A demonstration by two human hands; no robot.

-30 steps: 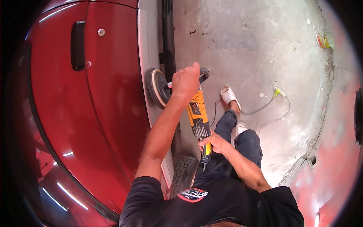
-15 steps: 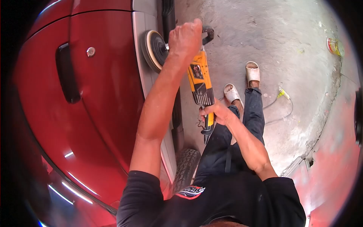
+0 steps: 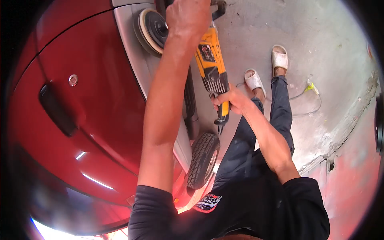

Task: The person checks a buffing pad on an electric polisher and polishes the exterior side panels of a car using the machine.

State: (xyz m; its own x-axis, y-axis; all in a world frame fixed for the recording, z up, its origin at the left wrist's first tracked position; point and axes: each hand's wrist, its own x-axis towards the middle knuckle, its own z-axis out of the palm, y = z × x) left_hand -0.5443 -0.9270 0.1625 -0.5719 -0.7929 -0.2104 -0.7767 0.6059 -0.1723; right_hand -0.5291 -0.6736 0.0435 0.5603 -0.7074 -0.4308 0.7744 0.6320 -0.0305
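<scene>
A yellow and black polisher (image 3: 209, 58) is held in both of my hands. My left hand (image 3: 188, 19) is wrapped over its front end, close to the black loop handle (image 3: 219, 10). Around the rear grip, by the power cord, my right hand (image 3: 233, 101) is closed. The round polishing pad (image 3: 149, 33) faces the silver lower trim (image 3: 134, 52) of a red car (image 3: 104, 60) and appears to touch it. Whether the pad is spinning cannot be told. My left hand and forearm hide part of the polisher's head.
A black door handle (image 3: 56, 110) and a round lock (image 3: 73, 80) are on the car's side. Its tyre (image 3: 203, 160) is near my legs. On the concrete floor (image 3: 320, 48), a cable with a yellow-green connector (image 3: 311, 87) lies beyond my white slippers (image 3: 279, 58).
The polisher and both hands have shifted up in view, with the pad farther along the trim from the tyre. The view has turned, showing more of the tyre. Both grips stay the same.
</scene>
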